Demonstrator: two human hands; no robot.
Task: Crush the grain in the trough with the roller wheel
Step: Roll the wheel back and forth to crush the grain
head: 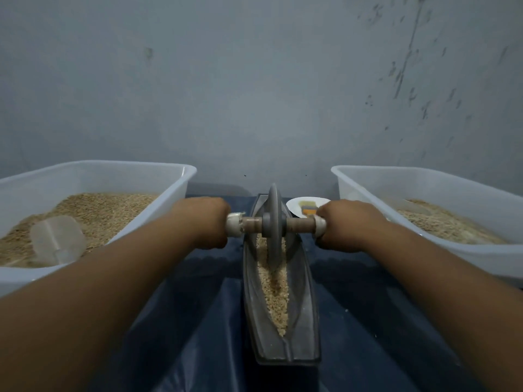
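the left hand [202, 222] is gripping the left end of the brown wooden handle bar [300, 224], with its fingers curled around the white cap. the right hand [346, 223] is gripping the right end the same way. the bar is going through the middle of the grey round metal roller wheel [274, 222]. the wheel is standing upright in the far part of the long grey boat-shaped trough [304, 292], sitting down in the pale tan grain [276, 290]. the trough is lying on the dark blue tabletop [368, 321], between 2 white plastic tubs [175, 176] holding more grain. a clear scoop [56, 239] is lying in the left tub. a small white plate [295, 205] is sitting behind the right hand.
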